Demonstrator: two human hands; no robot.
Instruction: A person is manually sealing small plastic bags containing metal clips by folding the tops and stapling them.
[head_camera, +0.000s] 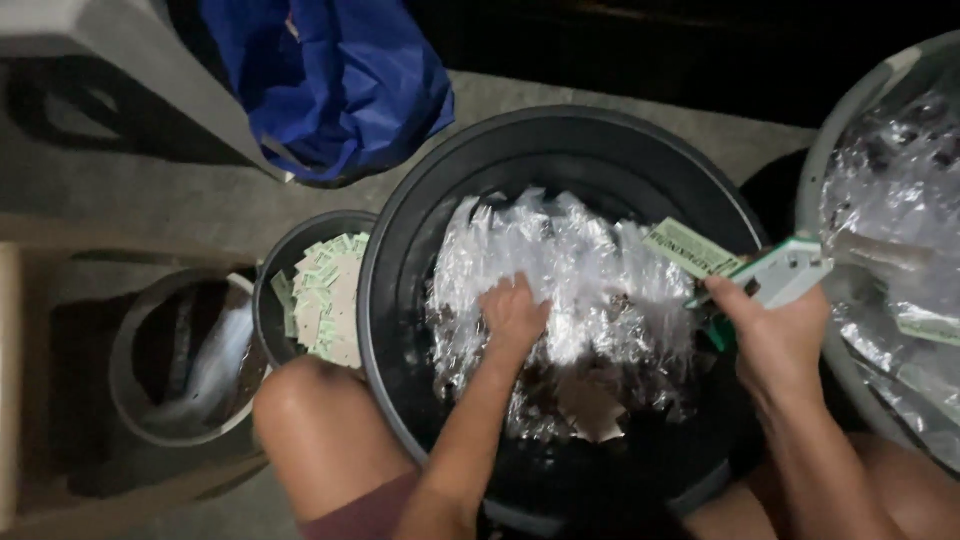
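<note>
A large black tub (400, 250) sits between my knees, holding a heap of small clear plastic packets (580, 270). My left hand (513, 315) presses down among the packets, fingers curled on them. My right hand (775, 335) grips a white and green stapler-like tool (785, 275) over the tub's right rim. A green and white paper label (690, 248) sticks out at the tool's tip.
A small dark bucket (275, 262) left of the tub holds several green and white labels (328, 295). Further left stands a grey bucket (135, 400). A blue bag (340, 85) lies at the back. A grey tub (812, 180) with filled packets stands at the right.
</note>
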